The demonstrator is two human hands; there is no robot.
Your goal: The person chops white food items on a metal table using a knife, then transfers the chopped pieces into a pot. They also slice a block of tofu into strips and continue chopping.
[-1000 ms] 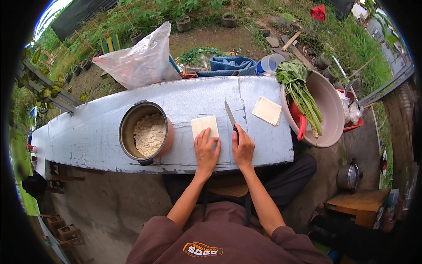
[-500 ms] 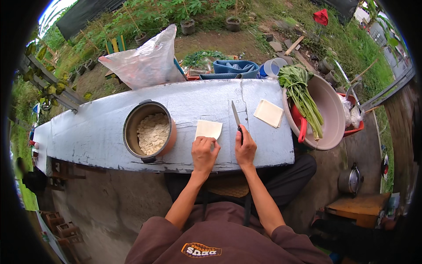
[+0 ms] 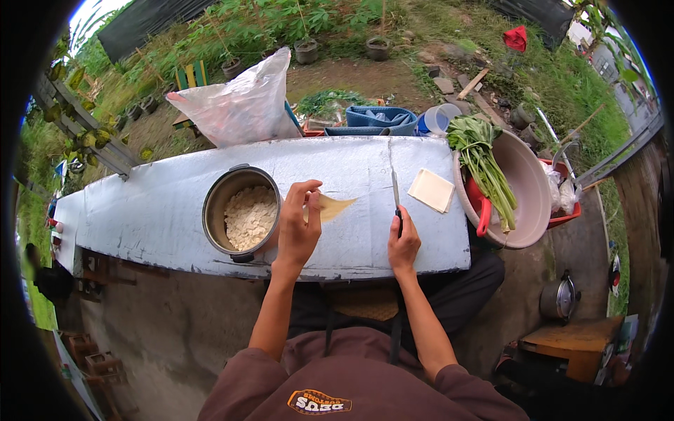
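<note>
My left hand (image 3: 300, 224) pinches a thin, pale square dough wrapper (image 3: 331, 209) just above the table; it is seen edge-on and smeared by motion, and my fingers hide part of it. In my right hand (image 3: 404, 242) is a knife (image 3: 395, 188) with a black handle, its blade pointing away from me. Beside the blade on the right lies a small stack of the same pale squares (image 3: 431, 190). To the left of my left hand stands a round pot (image 3: 210, 203), partly filled with pale, flat, crumbly pieces (image 3: 250, 217).
A large pinkish-beige basin (image 3: 530, 168) at the right holds leafy green stalks (image 3: 484, 158) and a red-handled item (image 3: 484, 214). Along the far edge of the silvery table (image 3: 161, 189) are a bulging plastic bag (image 3: 235, 105), a blue folded cloth (image 3: 379, 121) and a clear container (image 3: 441, 118).
My left hand has lifted the wrapper off the table and moved left, toward the pot. My right hand has shifted slightly right with the knife.
</note>
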